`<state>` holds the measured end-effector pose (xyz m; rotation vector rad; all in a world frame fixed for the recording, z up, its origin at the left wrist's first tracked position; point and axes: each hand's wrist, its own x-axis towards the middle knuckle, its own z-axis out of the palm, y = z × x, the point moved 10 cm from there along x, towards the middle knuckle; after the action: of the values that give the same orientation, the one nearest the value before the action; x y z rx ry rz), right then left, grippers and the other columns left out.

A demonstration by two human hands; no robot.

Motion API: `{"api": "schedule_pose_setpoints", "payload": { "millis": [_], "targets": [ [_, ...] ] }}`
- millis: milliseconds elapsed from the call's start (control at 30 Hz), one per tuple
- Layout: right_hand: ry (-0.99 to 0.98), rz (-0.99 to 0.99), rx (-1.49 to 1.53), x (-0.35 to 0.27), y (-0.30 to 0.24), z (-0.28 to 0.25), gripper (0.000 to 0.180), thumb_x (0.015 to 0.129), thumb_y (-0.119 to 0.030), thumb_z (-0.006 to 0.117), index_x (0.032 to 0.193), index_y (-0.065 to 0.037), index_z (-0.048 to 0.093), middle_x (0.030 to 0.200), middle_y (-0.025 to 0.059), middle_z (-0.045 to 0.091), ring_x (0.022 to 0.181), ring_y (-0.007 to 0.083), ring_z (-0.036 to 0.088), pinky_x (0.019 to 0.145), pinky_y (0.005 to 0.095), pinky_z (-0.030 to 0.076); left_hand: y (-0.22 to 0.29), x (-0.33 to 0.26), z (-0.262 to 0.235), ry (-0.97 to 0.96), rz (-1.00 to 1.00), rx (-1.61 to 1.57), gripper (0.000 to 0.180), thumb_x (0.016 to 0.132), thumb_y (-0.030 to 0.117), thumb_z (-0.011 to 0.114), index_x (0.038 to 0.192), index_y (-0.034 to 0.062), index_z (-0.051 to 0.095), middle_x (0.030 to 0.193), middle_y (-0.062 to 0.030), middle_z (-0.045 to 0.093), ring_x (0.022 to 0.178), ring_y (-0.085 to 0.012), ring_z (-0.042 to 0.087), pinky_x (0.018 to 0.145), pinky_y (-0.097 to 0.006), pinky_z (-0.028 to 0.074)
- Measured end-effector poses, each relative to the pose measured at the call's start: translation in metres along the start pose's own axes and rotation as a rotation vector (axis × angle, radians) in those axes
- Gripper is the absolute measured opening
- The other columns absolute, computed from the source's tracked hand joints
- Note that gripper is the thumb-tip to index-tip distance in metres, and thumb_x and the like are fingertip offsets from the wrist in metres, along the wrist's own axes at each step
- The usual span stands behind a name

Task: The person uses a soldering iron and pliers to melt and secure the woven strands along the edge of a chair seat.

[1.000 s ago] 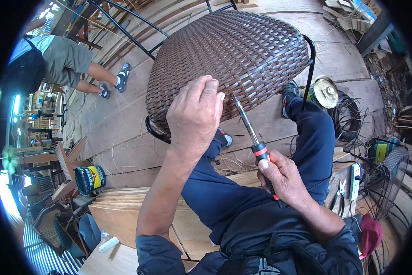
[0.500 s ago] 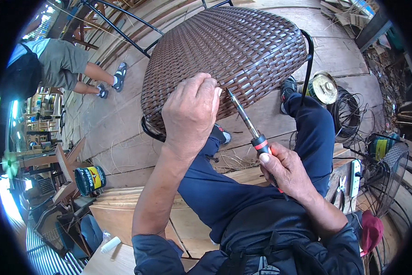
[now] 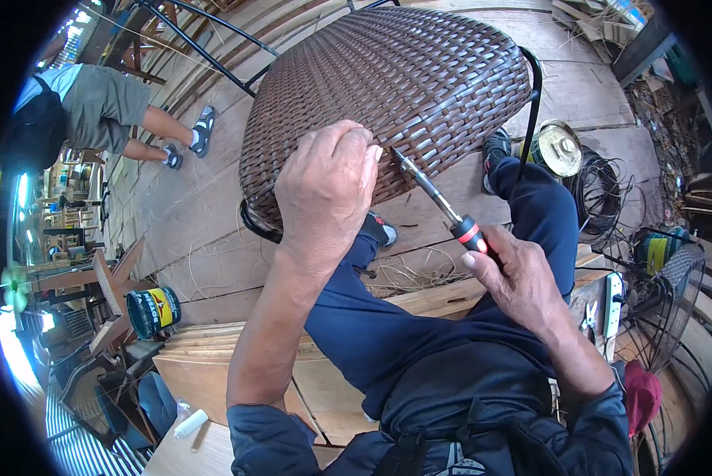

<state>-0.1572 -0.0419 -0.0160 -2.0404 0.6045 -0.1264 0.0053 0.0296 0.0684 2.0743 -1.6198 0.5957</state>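
Note:
A curved panel of woven brown wicker (image 3: 388, 71) on a black metal frame (image 3: 536, 107) stands before my knees. My left hand (image 3: 324, 178) is closed at its near edge, thumb against the curled fingers; what they pinch is hidden. My right hand (image 3: 518, 274) grips the black and red handle of a soldering iron (image 3: 434, 193). A small light glows on the handle. The iron slants up to the left, its tip at the weave just right of my left thumb. Whether the tip touches the strands I cannot tell.
To the right are a round can (image 3: 558, 149), a coil of dark wire (image 3: 598, 194), a white power strip (image 3: 612, 304), pliers (image 3: 588, 321) and a fan (image 3: 673, 297). At left stand a dark pot with a yellow label (image 3: 154, 309) and another person (image 3: 106, 107). Wooden boards (image 3: 213, 381) lie below.
My right hand and the iron's handle have shifted slightly right and up, the tip staying by the weave. My left hand keeps its grip, nearly still.

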Motion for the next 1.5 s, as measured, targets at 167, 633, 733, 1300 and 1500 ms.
{"api": "schedule_pose_setpoints", "payload": {
  "millis": [167,633,733,1300,1500],
  "targets": [
    [0.047,0.015,-0.090,0.002,0.005,-0.006,0.024,0.087,-0.020,0.067,0.099,-0.002,0.059,0.067,0.0195,0.059,0.063,0.0364,0.063,0.056,0.0407,0.049,-0.020,0.004,0.014,-0.126,-0.259,-0.221,0.019,0.078,0.005,0.070,0.097,0.0039,0.065,0.105,-0.0092,0.065,0.101,-0.0250,0.060,0.087,-0.034,0.048],
    [0.212,-0.227,-0.350,0.004,-0.004,-0.014,0.032,0.078,-0.012,0.072,0.106,-0.007,0.057,0.071,0.0106,0.060,0.061,0.0283,0.063,0.053,0.0369,0.050,-0.039,0.004,0.026,-0.157,-0.344,-0.481,0.019,0.076,0.005,0.071,0.092,0.0010,0.061,0.109,-0.0161,0.064,0.106,-0.0321,0.060,0.094,-0.041,0.045],
    [0.200,-0.221,-0.365,0.005,-0.004,-0.015,0.032,0.078,-0.012,0.072,0.106,-0.006,0.057,0.071,0.0104,0.060,0.061,0.0282,0.063,0.053,0.0369,0.050,-0.039,0.005,0.025,-0.153,-0.327,-0.459,0.019,0.076,0.005,0.071,0.092,0.0014,0.061,0.110,-0.0161,0.064,0.106,-0.0323,0.060,0.094,-0.041,0.045],
    [0.201,-0.204,-0.345,0.003,-0.003,-0.015,0.032,0.078,-0.014,0.073,0.104,-0.005,0.056,0.071,0.0110,0.061,0.063,0.0289,0.064,0.053,0.0376,0.050,-0.039,0.005,0.029,-0.179,-0.341,-0.474,0.019,0.079,0.007,0.069,0.095,0.0023,0.060,0.111,-0.0156,0.063,0.107,-0.0316,0.058,0.096,-0.041,0.043],
    [0.183,-0.109,-0.229,-0.019,0.000,-0.033,0.032,0.080,-0.018,0.073,0.104,-0.003,0.058,0.068,0.0127,0.059,0.060,0.0323,0.060,0.054,0.0386,0.049,-0.042,0.002,0.034,-0.175,-0.360,-0.504,0.017,0.081,0.011,0.068,0.094,0.0029,0.061,0.112,-0.0145,0.063,0.108,-0.0307,0.057,0.097,-0.041,0.041]
  ]
}}
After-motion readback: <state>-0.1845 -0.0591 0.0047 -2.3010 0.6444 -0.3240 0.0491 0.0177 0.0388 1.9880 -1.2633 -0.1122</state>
